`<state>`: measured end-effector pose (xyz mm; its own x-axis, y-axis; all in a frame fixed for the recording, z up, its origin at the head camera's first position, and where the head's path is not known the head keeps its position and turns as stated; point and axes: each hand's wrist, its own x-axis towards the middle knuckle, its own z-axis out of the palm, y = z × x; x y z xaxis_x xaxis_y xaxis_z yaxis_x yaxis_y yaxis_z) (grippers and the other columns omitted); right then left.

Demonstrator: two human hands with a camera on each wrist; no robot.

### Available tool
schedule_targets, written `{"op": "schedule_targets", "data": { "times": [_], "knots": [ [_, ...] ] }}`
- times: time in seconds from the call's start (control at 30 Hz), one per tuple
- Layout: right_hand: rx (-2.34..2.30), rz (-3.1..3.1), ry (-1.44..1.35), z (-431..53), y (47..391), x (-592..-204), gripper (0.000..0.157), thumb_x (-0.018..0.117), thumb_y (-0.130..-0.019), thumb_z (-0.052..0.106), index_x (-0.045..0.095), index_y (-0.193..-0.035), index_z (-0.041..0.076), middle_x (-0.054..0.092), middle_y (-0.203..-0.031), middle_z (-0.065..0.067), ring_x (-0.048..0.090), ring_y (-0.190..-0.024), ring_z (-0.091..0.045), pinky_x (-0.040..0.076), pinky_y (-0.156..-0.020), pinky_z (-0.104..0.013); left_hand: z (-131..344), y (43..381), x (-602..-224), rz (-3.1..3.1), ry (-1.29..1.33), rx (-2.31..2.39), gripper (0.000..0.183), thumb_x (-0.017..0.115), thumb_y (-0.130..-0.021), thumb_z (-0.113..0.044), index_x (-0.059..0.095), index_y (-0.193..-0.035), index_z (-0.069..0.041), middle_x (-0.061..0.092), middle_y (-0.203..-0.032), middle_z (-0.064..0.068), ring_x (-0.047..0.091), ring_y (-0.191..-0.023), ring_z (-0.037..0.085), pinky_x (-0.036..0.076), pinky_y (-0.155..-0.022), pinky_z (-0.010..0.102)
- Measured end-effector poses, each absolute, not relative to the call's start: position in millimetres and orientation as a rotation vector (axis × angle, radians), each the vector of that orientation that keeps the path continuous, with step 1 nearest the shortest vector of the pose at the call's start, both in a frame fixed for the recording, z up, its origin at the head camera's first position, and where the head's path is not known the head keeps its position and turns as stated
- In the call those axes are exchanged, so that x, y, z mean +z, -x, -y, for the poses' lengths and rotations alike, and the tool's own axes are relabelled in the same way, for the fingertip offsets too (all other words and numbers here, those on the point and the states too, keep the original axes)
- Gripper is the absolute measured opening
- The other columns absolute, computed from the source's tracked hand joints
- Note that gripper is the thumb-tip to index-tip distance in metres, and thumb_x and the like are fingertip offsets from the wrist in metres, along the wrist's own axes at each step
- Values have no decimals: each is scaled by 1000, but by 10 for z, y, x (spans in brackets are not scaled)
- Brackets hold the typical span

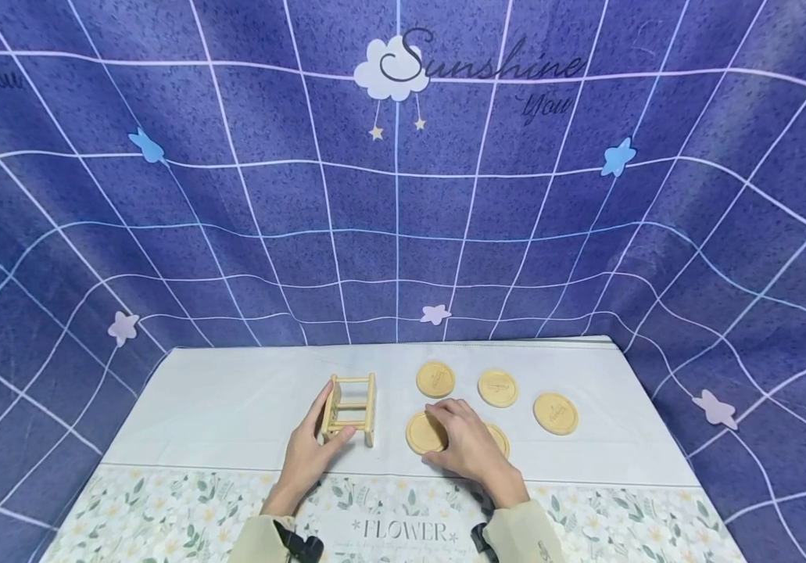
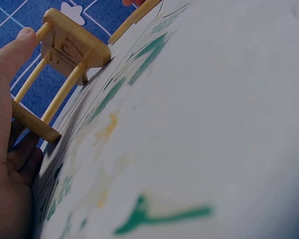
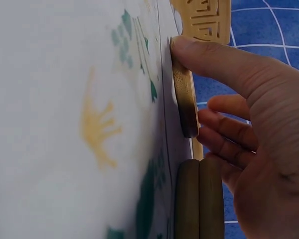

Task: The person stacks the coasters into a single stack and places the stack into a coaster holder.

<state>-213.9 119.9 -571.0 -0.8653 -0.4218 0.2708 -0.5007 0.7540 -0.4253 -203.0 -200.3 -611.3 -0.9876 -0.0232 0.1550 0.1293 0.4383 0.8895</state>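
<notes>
**Left hand on the rack, right hand round a disc!**

And here we are at the pick-up stage, by the look of it! The left hand [image 1: 307,453] has the slatted wooden rack [image 1: 352,406], thumb over a near rod, fingers wrapped behind the left panel. Swing to three o'clock of that rack and there's the gripped disc [image 1: 425,434], lying between the two hands. The right hand [image 1: 471,447] arches over it, thumb at its near rim, fingertips curled at the far one, spread about as wide as the disc. How hard they squeeze, I can't tell.

From that disc, a far disc [image 1: 435,379] sits at twelve o'clock, a middle disc [image 1: 497,389] at two, an outer disc [image 1: 556,414] at three. Tucked beyond the hand, also at three: a stacked pair [image 3: 188,199], the right wrist view shows.

My call? The next move wants a sure rim pinch and a steady rack.
</notes>
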Motion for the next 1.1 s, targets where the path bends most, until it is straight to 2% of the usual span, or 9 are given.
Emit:
{"op": "schedule_targets", "data": {
  "times": [0.47, 0.77, 1.1],
  "knots": [
    [787, 2849, -727, -1189, 2155, -5732, 80, 104, -76, 32, 72, -143, 2, 71, -139, -9, 65, -130, -30, 57, -115, -51, 2012, 2022, -6125, 2535, 101, -1592, 94, 84, -100, -40, 29, -177, -39, 41, -177, 8, 37, -164, 37, 26, -136, 61],
    [799, 2858, -728, -1191, 2143, -5734, 80, 104, -76, 31, 73, -143, 2, 71, -138, -8, 65, -129, -29, 58, -114, -49, 2014, 2017, -6128, 2541, 102, -1580, 94, 84, -101, -41, 29, -177, -37, 42, -177, 9, 37, -164, 37, 25, -136, 61],
    [776, 2862, -719, -1188, 2134, -5729, 78, 103, -75, 32, 74, -142, 3, 72, -136, -8, 66, -128, -29, 58, -114, -48, 2009, 2011, -6124, 2539, 108, -1582, 95, 84, -100, -40, 29, -177, -40, 41, -177, 8, 37, -164, 37, 25, -136, 62]
  ]
}}
